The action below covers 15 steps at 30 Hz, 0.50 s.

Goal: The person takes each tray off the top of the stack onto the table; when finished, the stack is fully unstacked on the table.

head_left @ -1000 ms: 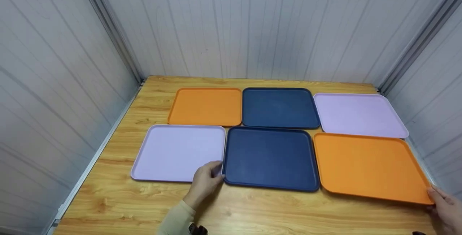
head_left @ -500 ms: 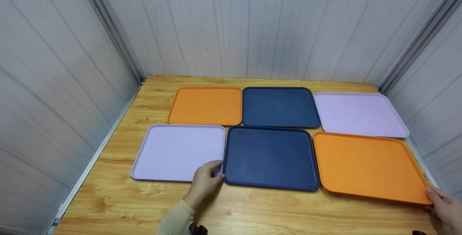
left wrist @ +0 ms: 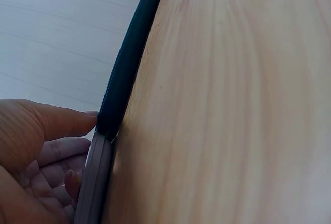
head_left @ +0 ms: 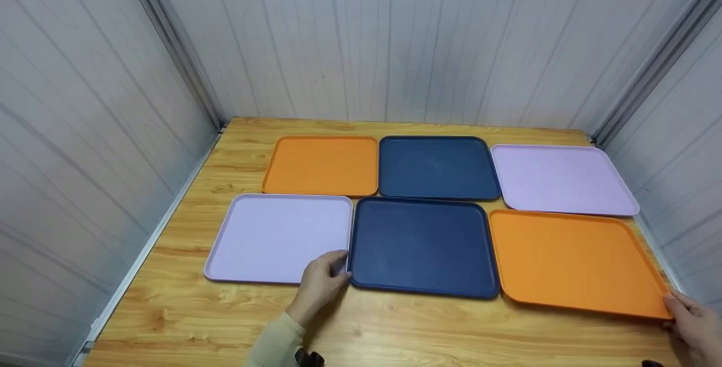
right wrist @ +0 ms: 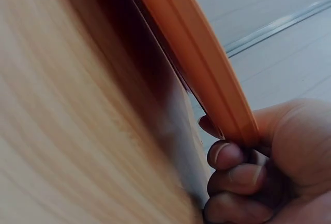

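A navy tray (head_left: 423,247) lies in the middle of the front row, between a lilac tray (head_left: 279,237) and an orange tray (head_left: 581,262). My left hand (head_left: 322,283) is over the lilac tray's near right corner, and its thumb touches the navy tray's near left corner. In the left wrist view, that hand's other fingers are loosely bent beside the lilac rim. My right hand (head_left: 696,322) grips the orange tray's near right corner. The right wrist view shows this orange corner raised off the table, with curled fingers (right wrist: 243,177) under the rim.
Behind, a second orange tray (head_left: 321,165), a second navy tray (head_left: 439,167) and a second lilac tray (head_left: 564,180) form a back row on the wooden table (head_left: 186,310). Pale panel walls (head_left: 361,40) enclose the table at the back and both sides.
The front orange tray has shifted slightly left, and its far edge has dropped a little. My right hand has moved slightly left with it. The left hand has stayed in place.
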Each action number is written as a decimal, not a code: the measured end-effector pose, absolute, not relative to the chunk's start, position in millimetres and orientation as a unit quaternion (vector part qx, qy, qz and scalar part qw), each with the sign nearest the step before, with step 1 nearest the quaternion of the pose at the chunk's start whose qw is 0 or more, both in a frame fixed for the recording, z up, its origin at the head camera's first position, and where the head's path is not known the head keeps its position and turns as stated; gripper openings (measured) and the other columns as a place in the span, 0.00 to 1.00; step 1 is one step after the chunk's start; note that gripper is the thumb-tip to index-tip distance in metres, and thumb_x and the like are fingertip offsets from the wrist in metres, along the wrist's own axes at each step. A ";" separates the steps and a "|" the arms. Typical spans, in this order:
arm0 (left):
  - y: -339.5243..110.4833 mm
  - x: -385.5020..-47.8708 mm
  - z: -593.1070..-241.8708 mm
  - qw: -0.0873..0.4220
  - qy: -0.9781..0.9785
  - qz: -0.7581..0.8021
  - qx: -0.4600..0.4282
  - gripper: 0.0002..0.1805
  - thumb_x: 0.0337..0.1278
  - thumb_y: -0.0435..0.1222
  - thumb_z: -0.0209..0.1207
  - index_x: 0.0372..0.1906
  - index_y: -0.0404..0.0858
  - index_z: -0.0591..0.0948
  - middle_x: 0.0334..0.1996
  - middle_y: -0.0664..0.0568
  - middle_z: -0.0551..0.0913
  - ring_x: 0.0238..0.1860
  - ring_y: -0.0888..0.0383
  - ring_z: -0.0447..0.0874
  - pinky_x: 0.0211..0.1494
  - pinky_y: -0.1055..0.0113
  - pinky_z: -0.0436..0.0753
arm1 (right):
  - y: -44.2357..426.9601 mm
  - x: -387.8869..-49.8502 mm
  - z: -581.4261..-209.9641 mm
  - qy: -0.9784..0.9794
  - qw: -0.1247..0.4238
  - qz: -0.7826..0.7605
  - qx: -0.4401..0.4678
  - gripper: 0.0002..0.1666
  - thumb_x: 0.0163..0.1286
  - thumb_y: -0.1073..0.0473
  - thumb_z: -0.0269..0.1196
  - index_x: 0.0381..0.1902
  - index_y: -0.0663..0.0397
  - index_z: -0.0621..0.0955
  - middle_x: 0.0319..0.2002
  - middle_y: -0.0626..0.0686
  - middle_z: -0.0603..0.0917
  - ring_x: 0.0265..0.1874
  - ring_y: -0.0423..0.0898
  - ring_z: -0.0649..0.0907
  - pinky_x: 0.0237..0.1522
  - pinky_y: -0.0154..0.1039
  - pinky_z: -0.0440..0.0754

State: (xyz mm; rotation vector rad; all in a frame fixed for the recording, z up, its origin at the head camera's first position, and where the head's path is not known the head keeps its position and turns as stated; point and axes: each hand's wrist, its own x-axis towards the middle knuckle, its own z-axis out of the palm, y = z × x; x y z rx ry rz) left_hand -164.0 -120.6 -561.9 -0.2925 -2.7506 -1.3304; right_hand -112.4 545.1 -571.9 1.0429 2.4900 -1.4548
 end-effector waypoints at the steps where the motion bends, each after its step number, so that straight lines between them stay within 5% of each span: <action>1: -120.7 -164.2 -562.1 0.037 -0.895 -0.433 -0.096 0.22 0.50 0.30 0.69 0.53 0.31 0.82 0.47 0.43 0.84 0.44 0.50 0.81 0.53 0.50 0.79 | 545.1 -113.3 -572.9 0.810 0.037 -0.473 0.345 0.35 0.79 0.50 0.37 0.74 0.63 0.45 0.71 0.76 0.50 0.19 0.39 0.73 0.25 0.34 0.79; 4: -120.9 -164.6 -562.8 0.037 -0.896 -0.431 -0.096 0.22 0.50 0.30 0.69 0.53 0.31 0.82 0.48 0.42 0.84 0.47 0.49 0.81 0.55 0.49 0.78 | 545.5 -115.8 -576.3 0.805 0.033 -0.475 0.354 0.35 0.79 0.49 0.38 0.74 0.61 0.45 0.73 0.73 0.47 0.44 0.52 0.81 0.27 0.30 0.80; 6: -120.9 -165.0 -563.3 0.034 -0.897 -0.431 -0.096 0.22 0.50 0.30 0.69 0.53 0.31 0.82 0.48 0.42 0.84 0.48 0.48 0.81 0.55 0.49 0.78 | 544.9 -116.9 -577.8 0.806 0.028 -0.471 0.358 0.35 0.79 0.49 0.39 0.75 0.60 0.45 0.73 0.71 0.47 0.60 0.63 0.71 0.28 0.30 0.81; 8: -121.2 -165.5 -563.3 0.034 -0.897 -0.430 -0.097 0.22 0.49 0.30 0.69 0.53 0.31 0.82 0.48 0.41 0.84 0.48 0.48 0.81 0.56 0.49 0.78 | 543.8 -117.6 -577.7 0.809 0.025 -0.464 0.359 0.36 0.78 0.49 0.38 0.74 0.61 0.45 0.73 0.71 0.47 0.69 0.67 0.56 0.42 0.37 0.83; 11: -121.8 -166.1 -563.2 0.034 -0.897 -0.429 -0.099 0.22 0.49 0.30 0.69 0.52 0.30 0.82 0.48 0.41 0.84 0.48 0.48 0.81 0.55 0.49 0.78 | 541.8 -118.2 -575.7 0.822 0.021 -0.442 0.359 0.35 0.79 0.48 0.38 0.74 0.61 0.45 0.73 0.70 0.46 0.71 0.68 0.52 0.63 0.53 0.70; 13: -121.8 -166.1 -563.2 0.033 -0.897 -0.430 -0.098 0.22 0.49 0.30 0.69 0.53 0.30 0.82 0.48 0.41 0.84 0.48 0.47 0.81 0.55 0.48 0.78 | 540.1 -119.1 -574.3 0.827 0.018 -0.429 0.364 0.35 0.79 0.48 0.38 0.74 0.61 0.46 0.74 0.69 0.46 0.72 0.67 0.49 0.68 0.59 0.56; 15: -121.2 -166.0 -563.3 0.030 -0.897 -0.430 -0.095 0.22 0.49 0.30 0.69 0.53 0.31 0.82 0.48 0.41 0.84 0.47 0.48 0.81 0.55 0.49 0.78 | 538.1 -119.8 -572.8 0.830 0.013 -0.420 0.366 0.34 0.79 0.48 0.37 0.74 0.61 0.47 0.73 0.69 0.46 0.72 0.67 0.49 0.68 0.60 0.55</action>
